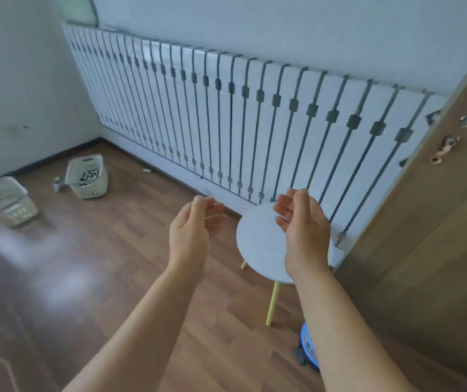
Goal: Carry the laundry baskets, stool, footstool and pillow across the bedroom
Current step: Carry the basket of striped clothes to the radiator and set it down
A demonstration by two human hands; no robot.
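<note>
A round white stool (257, 239) with pale wooden legs stands on the wood floor by the railing wall. My right hand (301, 224) hovers over its seat, palm turned left, fingers apart and empty. My left hand (194, 227) is held just left of the stool, palm facing right, fingers loosely curled and holding nothing. Two white laundry baskets stand far left: one (88, 176) near the corner with dark items inside, another (3, 200) by the left wall. A small blue footstool (308, 346) shows partly behind my right forearm.
A white wall panel with grey railing bars (226, 108) runs along the back. A wooden door (430, 222) stands at the right, close to the stool. A small grey object (57, 185) lies beside the corner basket. Wood floor (99, 264) stretches between me and the baskets.
</note>
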